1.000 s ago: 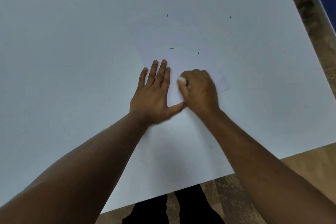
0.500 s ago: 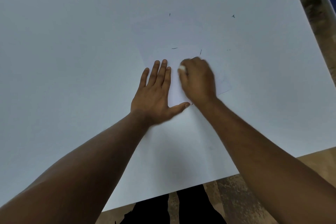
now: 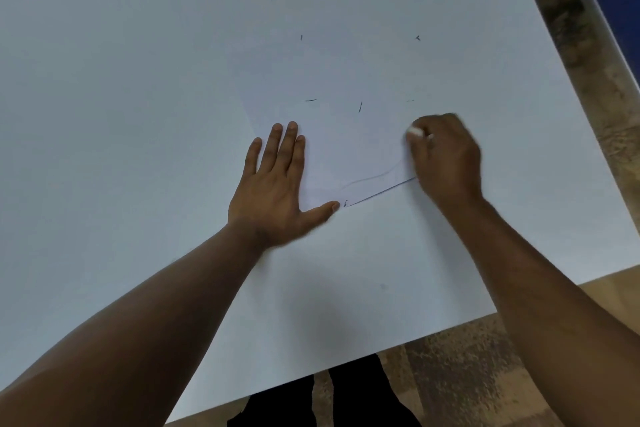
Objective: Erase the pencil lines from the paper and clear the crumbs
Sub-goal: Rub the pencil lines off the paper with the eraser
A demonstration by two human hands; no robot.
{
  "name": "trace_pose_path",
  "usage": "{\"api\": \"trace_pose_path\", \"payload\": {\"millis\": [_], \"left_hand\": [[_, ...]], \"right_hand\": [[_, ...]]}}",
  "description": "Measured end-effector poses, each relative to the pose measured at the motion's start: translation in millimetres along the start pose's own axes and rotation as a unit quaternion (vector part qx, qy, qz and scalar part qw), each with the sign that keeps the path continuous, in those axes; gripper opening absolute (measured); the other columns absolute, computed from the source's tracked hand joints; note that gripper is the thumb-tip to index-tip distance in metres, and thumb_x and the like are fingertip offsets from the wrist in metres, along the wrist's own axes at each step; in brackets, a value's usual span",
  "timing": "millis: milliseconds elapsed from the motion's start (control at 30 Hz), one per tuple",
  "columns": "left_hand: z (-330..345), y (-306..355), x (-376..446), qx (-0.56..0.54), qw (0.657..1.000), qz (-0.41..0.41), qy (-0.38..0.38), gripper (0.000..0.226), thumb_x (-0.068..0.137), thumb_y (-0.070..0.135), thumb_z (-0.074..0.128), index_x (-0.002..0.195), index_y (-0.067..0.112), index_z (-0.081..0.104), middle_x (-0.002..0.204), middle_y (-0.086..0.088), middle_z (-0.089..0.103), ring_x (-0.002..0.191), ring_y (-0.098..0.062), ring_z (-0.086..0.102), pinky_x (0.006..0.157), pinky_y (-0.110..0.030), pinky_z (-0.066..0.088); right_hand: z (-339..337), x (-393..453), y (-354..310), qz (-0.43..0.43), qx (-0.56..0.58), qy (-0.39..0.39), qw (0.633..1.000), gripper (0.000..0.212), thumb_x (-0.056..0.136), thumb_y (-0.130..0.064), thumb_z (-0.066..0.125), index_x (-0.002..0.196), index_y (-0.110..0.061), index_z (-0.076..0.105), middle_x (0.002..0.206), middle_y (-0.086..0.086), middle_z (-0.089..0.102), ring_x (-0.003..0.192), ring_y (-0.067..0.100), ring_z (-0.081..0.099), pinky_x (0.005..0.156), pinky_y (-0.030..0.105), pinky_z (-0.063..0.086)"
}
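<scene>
Two hands are what I have over the white counter (image 3: 138,114): my left hand (image 3: 273,189) lies flat with its fingers (image 3: 285,146) straight and spread, pressing the near left part of the paper (image 3: 332,80), thumb stretched out along the sheet's near edge. My right hand (image 3: 446,159) is curled, its fingers pinching a small white eraser (image 3: 414,131) that pokes out at the fingertips and sits down on the paper's right side. Between the left thumb tip and the right hand I see a faint wavy pencil line (image 3: 372,178), with one dark crumb (image 3: 345,203) just beside the thumb tip. Beyond the left fingertips a few more dark crumbs (image 3: 360,107) lie scattered on the sheet, and others sit farther out on the counter. The right hand is blurred, so I cannot tell which fingers do the pinching.
</scene>
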State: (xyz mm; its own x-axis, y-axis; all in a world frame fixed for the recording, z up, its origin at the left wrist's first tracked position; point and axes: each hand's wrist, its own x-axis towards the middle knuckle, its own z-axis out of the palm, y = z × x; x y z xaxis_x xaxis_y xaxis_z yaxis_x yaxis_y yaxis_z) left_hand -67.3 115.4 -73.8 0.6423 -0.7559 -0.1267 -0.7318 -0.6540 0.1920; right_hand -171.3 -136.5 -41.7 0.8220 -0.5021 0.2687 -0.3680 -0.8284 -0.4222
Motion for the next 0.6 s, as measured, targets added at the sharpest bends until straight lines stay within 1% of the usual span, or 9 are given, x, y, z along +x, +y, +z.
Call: {"api": "trace_pose_path", "payload": {"millis": [100, 167, 233, 333, 400, 433, 467, 500, 600], "left_hand": [[0, 1, -1, -0.005, 1.000, 0.006, 0.000, 0.109, 0.089, 0.088, 0.021, 0.166, 0.012, 0.005, 0.173, -0.009, -0.010, 0.159, -0.025, -0.015, 0.129, -0.053, -0.001], [0, 0, -1, -0.005, 1.000, 0.008, 0.002, 0.107, 0.090, 0.087, 0.022, 0.166, 0.014, 0.006, 0.173, -0.008, -0.009, 0.159, -0.025, -0.014, 0.128, -0.053, 0.000], [0, 0, -1, -0.001, 1.000, 0.009, 0.004, 0.105, 0.091, 0.086, 0.022, 0.166, 0.014, 0.007, 0.174, -0.008, -0.008, 0.159, -0.026, -0.014, 0.128, -0.054, 0.002], [0, 0, -1, -0.002, 1.000, 0.013, 0.004, 0.103, 0.092, 0.085, 0.023, 0.166, 0.015, 0.005, 0.174, -0.008, -0.008, 0.160, -0.026, -0.013, 0.129, -0.053, 0.001], [1, -1, -1, 0.005, 1.000, 0.013, 0.005, 0.102, 0.092, 0.084, 0.023, 0.166, 0.015, 0.005, 0.174, -0.008, -0.008, 0.160, -0.026, -0.013, 0.129, -0.053, 0.000], [1, -1, 0, 0.009, 1.000, 0.014, 0.005, 0.102, 0.092, 0.084, 0.023, 0.166, 0.014, 0.006, 0.174, -0.008, -0.008, 0.160, -0.026, -0.013, 0.129, -0.053, 0.000], [0, -2, 0, 0.011, 1.000, 0.014, 0.004, 0.102, 0.092, 0.083, 0.023, 0.166, 0.014, 0.006, 0.174, -0.008, -0.007, 0.160, -0.026, -0.012, 0.129, -0.052, 0.000], [0, -3, 0, 0.011, 1.000, 0.012, 0.002, 0.103, 0.092, 0.083, 0.024, 0.166, 0.014, 0.006, 0.174, -0.008, -0.008, 0.160, -0.026, -0.013, 0.129, -0.052, -0.001], [0, -2, -2, 0.001, 1.000, 0.007, 0.001, 0.102, 0.092, 0.083, 0.026, 0.166, 0.014, 0.007, 0.174, -0.007, -0.008, 0.159, -0.024, -0.014, 0.129, -0.051, -0.003]], "right_hand": [[-12, 7, -3, 0.082, 0.063, 0.030, 0.994, 0.011, 0.093, -0.022, 0.060, 0.094, -0.014, 0.068, 0.094, 0.004, 0.062, 0.073, 0.020, 0.060, 0.074, 0.031, 0.049], [-7, -7, -24, 0.069, 0.091, -0.001, 0.993, 0.010, 0.092, -0.019, 0.063, 0.093, -0.013, 0.070, 0.092, 0.005, 0.064, 0.075, 0.019, 0.061, 0.075, 0.031, 0.049], [-3, -27, -47, 0.053, 0.115, -0.047, 0.991, 0.008, 0.092, -0.016, 0.064, 0.092, -0.012, 0.070, 0.091, 0.003, 0.065, 0.077, 0.016, 0.060, 0.074, 0.024, 0.045], [-5, -55, -63, 0.077, 0.159, -0.093, 0.980, 0.004, 0.092, -0.018, 0.065, 0.090, -0.015, 0.067, 0.086, -0.005, 0.064, 0.073, 0.009, 0.059, 0.070, 0.020, 0.047], [-7, -67, -74, 0.149, 0.232, -0.186, 0.943, 0.004, 0.093, -0.021, 0.065, 0.091, -0.017, 0.065, 0.082, -0.006, 0.067, 0.071, 0.008, 0.065, 0.068, 0.026, 0.054], [-6, -69, -79, 0.195, 0.287, -0.234, 0.908, 0.004, 0.094, -0.021, 0.065, 0.092, -0.018, 0.065, 0.082, -0.004, 0.069, 0.071, 0.010, 0.069, 0.066, 0.031, 0.057], [-5, -68, -81, 0.234, 0.338, -0.249, 0.877, 0.003, 0.094, -0.019, 0.065, 0.092, -0.019, 0.064, 0.084, -0.001, 0.071, 0.073, 0.013, 0.071, 0.066, 0.037, 0.060], [-3, -64, -80, 0.262, 0.367, -0.215, 0.866, 0.006, 0.094, -0.016, 0.064, 0.090, -0.021, 0.063, 0.085, 0.000, 0.072, 0.075, 0.016, 0.072, 0.066, 0.042, 0.060], [-5, -33, -61, 0.349, 0.400, 0.013, 0.847, 0.014, 0.091, -0.015, 0.066, 0.087, -0.028, 0.062, 0.087, 0.001, 0.073, 0.079, 0.017, 0.070, 0.076, 0.046, 0.060]]}}
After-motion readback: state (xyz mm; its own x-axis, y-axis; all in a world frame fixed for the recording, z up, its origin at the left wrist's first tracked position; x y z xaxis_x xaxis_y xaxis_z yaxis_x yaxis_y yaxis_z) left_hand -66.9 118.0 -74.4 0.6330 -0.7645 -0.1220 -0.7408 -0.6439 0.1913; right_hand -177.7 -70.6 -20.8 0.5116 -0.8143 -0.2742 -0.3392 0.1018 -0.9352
